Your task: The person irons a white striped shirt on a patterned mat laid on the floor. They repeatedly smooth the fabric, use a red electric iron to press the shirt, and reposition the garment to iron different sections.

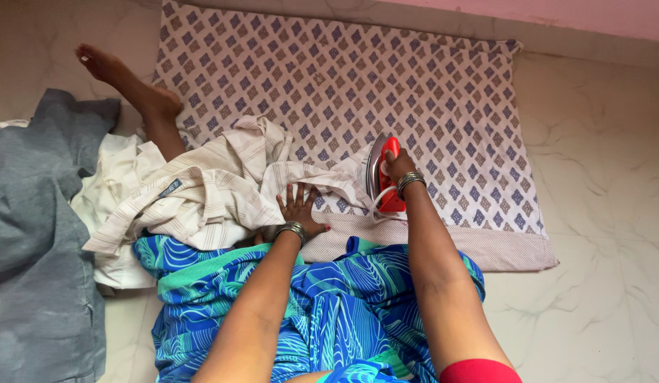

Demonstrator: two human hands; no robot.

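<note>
pale marble floor (606,213), glossy, faintly veined; pink wall strip along the top edge; spread flat on the floor, a rectangular padded cloth (386,78), cream ground with a repeating blue and brown diamond print, plain stippled border at the near edge; striped shirt (223,184), thin cream fabric with fine brown lines, crumpled in soft folds over the cloth's left part, one portion drawn flat toward the iron; electric iron (383,176), red plastic handle and body, bright metal soleplate, tipped on its side just beside the shirt's flat portion, white cord looped below it; right hand (397,167), clenched round the iron's red handle, metal bangles at the wrist; left hand (299,209), released, fingers splayed, pressing flat on the shirt; grey garment (38,234), heavy matte cloth, heaped at far left; white garment (113,188) partly beneath the shirt; blue and green swirl-patterned sari (329,305) over the lap; bare foot (106,67) stretched onto the floor, upper left.
</note>
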